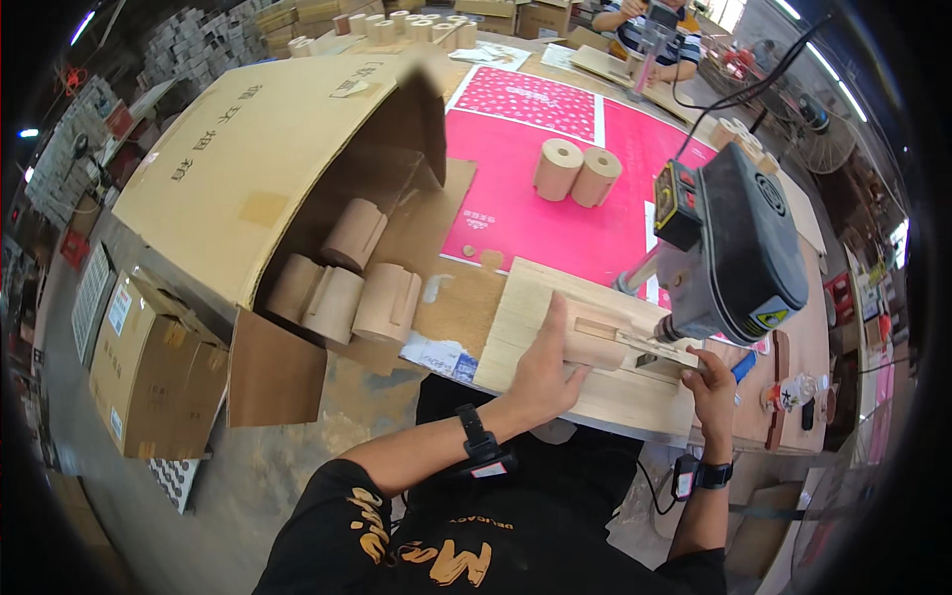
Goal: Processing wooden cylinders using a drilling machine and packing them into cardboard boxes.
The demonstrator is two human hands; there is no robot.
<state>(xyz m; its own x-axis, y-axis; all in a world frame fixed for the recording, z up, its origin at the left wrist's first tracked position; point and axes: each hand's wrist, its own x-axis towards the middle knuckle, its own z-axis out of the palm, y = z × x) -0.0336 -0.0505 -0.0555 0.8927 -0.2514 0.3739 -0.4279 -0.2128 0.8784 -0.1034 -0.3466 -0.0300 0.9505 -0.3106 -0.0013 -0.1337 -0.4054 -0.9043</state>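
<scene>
My left hand (540, 375) is wrapped round the left end of a pale wooden cylinder (593, 349) with a long slot in its upper side. The cylinder lies on its side on a light wooden board (521, 315). To its right, a narrow fixture with metal parts (658, 363) lines up with it. My right hand (711, 385) has its fingers bent and closed at the right end of that fixture; what sits between the fingertips is too small to make out. Just above the fixture is the chuck of a black bench drill (739, 248).
A big open carton (268, 169) at the left holds several slotted wooden cylinders (389, 302). Two more cylinders (578, 174) stand on the pink sheet (496, 218). A bottle (793, 392) and a blue-handled tool (744, 367) lie at the right. A co-worker (650, 40) sits at the far side.
</scene>
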